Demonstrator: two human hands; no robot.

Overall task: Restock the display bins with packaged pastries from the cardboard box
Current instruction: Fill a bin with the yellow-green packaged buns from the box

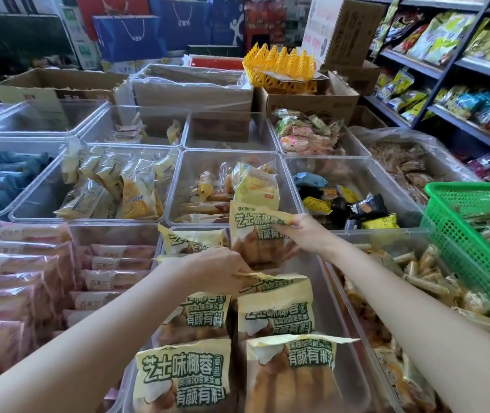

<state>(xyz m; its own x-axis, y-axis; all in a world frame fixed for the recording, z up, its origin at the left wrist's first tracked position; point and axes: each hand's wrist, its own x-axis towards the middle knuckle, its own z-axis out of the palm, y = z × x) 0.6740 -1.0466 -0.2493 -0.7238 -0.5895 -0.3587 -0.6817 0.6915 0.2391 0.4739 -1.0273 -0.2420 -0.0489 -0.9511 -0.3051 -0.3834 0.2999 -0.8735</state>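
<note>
**Inspector:** State the position of the hands.

**Assistant:** Both reach into the clear display bin nearest the viewer, in the middle of the front row. The right hand is at the bin's far end, fingers curled round the top flap of an upright pastry pack, yellow-topped with green print. That pack leans against the far wall of the bin.

**Inspector:** And the left?

**Assistant:** The left hand sits nearer the viewer, left of the right hand, knuckles up. Its fingertips pinch the crimped top edge of a second pack in the right-hand column. A further pack stands just behind the left hand, at the far left corner of the bin.

**Inspector:** Remaining stock in that bin?

**Assistant:** Two columns of the same packs, overlapping toward the viewer. The nearest pack lies at the near left corner, with another beside it on the right.

**Inspector:** Surroundings?

**Assistant:** Pink-wrapped pastries fill the bin to the left. A green basket stands at the right edge, well apart from both hands. The bin beyond the right hand holds mixed yellow pastry packets. Open cardboard boxes stand along the far edge of the display, behind the back row of bins. Shelves of snack bags run along the right.
</note>
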